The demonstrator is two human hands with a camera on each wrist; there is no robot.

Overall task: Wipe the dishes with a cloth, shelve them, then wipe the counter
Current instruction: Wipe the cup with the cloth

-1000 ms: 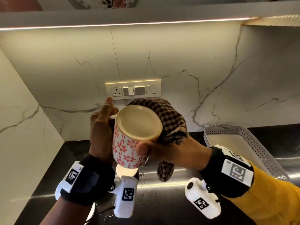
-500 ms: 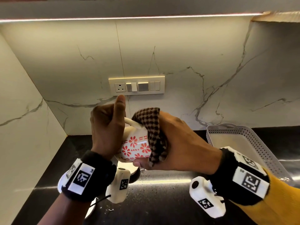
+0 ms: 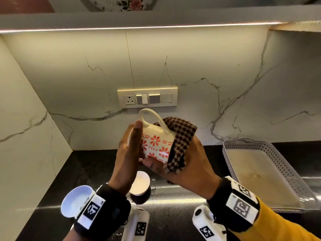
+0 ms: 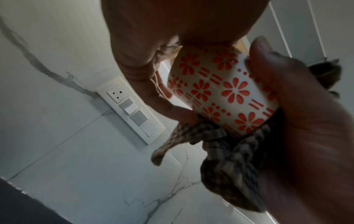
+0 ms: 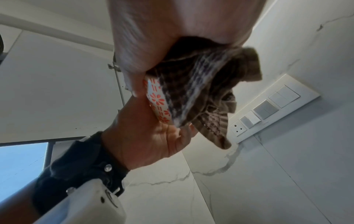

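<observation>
A white mug with red flowers (image 3: pixel 156 145) lies on its side in the air in front of the wall, its handle (image 3: pixel 150 117) pointing up. My left hand (image 3: pixel 129 152) grips the mug's base end, thumb along its near side. My right hand (image 3: pixel 191 164) holds a brown checked cloth (image 3: pixel 180 136) wrapped over the mug's mouth end, its thumb under the mug. In the left wrist view the mug (image 4: pixel 222 91) sits between the left hand's fingers (image 4: pixel 145 72) and the cloth (image 4: pixel 229 159). In the right wrist view the cloth (image 5: pixel 191 84) covers most of the mug (image 5: pixel 157 100).
The black counter (image 3: pixel 173 202) lies below. On it stand a white cup (image 3: pixel 139 183) under the hands, a white bowl (image 3: pixel 74 200) at the left and a perforated grey tray (image 3: pixel 260 171) at the right. A switch panel (image 3: pixel 147 99) is on the marble wall; a shelf (image 3: pixel 156 20) with a floral plate (image 3: pixel 128 4) runs overhead.
The mug has been turned in my hands: its base faced me, now its handle points up. The cloth has moved from behind the mug round to its right end.
</observation>
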